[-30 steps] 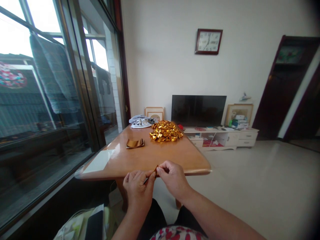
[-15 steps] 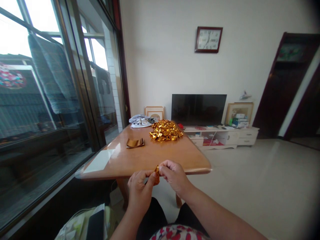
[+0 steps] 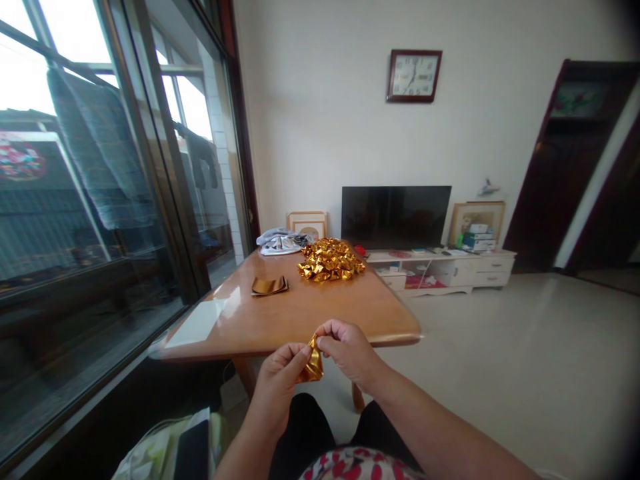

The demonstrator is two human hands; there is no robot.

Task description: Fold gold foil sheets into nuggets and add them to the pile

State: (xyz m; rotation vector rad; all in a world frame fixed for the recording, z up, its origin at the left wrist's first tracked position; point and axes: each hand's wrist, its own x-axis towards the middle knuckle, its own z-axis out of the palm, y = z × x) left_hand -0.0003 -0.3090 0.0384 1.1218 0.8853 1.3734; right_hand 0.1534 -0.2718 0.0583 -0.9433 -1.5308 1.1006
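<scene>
the wall clock (image 3: pixel 414 75) carries a ring of numerals on its pale face, too small to make out singly. the red and patterned sign (image 3: pixel 17 160) outside the window is blurred, so no words can be read. nothing else bears legible writing.

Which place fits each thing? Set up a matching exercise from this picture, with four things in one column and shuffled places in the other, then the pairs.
Things:
1. gold foil piece
2. heap of folded gold foil
3. flat stack of gold sheets
4. clock

Places:
A. on the wall
B. middle of the table's far end
C. between both hands
D. on the table, near the window

Pairs: 1-C, 2-B, 3-D, 4-A
</scene>
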